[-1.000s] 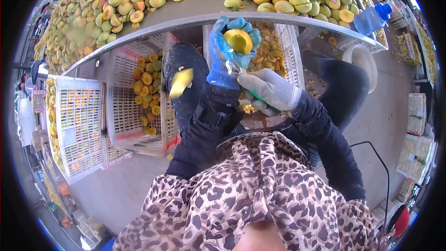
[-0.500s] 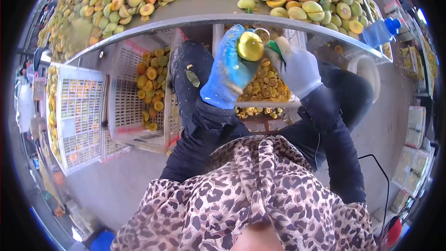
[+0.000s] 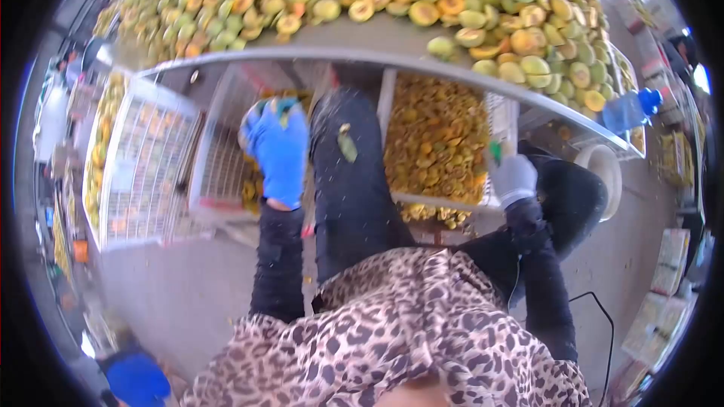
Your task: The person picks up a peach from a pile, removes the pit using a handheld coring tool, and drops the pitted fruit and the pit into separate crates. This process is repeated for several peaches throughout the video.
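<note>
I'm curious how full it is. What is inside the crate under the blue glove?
Yellow-orange fruit pieces show in the crate beside the left hand. The hand and table rim cover much, so its fill cannot be told.

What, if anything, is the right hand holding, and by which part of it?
The right hand holds a tool by its green handle; the tool's far end is too blurred to tell.
</note>
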`<state>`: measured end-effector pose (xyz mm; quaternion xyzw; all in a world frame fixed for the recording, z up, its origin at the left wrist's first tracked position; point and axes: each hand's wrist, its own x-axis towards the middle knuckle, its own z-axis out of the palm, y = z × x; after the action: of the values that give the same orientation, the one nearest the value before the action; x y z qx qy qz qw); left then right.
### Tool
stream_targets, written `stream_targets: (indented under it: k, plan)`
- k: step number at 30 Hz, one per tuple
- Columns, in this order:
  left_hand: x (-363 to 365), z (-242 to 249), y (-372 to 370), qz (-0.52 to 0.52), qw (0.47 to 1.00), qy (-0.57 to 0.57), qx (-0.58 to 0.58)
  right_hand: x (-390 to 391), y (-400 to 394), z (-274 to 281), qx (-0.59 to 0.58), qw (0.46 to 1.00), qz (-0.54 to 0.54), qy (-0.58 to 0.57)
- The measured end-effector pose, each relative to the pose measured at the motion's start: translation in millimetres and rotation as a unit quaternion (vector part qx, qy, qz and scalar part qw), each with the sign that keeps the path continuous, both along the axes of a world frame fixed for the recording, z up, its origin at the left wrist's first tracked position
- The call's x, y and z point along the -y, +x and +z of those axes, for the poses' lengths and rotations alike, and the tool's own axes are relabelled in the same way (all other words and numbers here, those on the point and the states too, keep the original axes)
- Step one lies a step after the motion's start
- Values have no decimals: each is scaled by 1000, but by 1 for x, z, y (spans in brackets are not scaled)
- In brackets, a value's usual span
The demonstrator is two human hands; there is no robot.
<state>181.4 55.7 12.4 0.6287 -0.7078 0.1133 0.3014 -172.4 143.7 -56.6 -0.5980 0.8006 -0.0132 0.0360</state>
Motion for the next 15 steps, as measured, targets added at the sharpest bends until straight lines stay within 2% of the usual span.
stream_targets:
  k: [1, 3, 4, 5, 6, 8, 9, 11, 12, 15]
  plan:
    - [14, -19, 11, 20, 998, 11, -66, -4, 4, -3, 52, 999, -8, -5]
    - [49, -12, -36, -129, 975, -177, -39, -4, 15, 0, 82, 997, -4, -10]
    - [61, -12, -71, -166, 973, -110, -119, -1, 19, 4, 145, 989, 34, -12]
    - [74, -6, -102, -256, 947, -52, -186, 0, 23, 6, 207, 976, 70, -14]
    - [89, -20, -123, -301, 930, -16, -209, -1, 35, -8, 224, 971, 86, -22]
    - [127, -46, -165, -316, 936, 68, -137, -3, 44, -5, 225, 967, 116, -27]
    - [138, -52, -178, -320, 935, 67, -137, -5, 43, 2, 229, 967, 110, 4]
    - [155, -60, -194, -343, 918, 197, -15, -14, 44, -6, 241, 963, 109, -53]
    - [170, -61, -201, -361, 899, 247, -25, -13, 40, -8, 245, 963, 100, -53]
    - [186, -70, -207, -349, 909, 225, 24, -16, 34, 6, 249, 964, 89, -41]
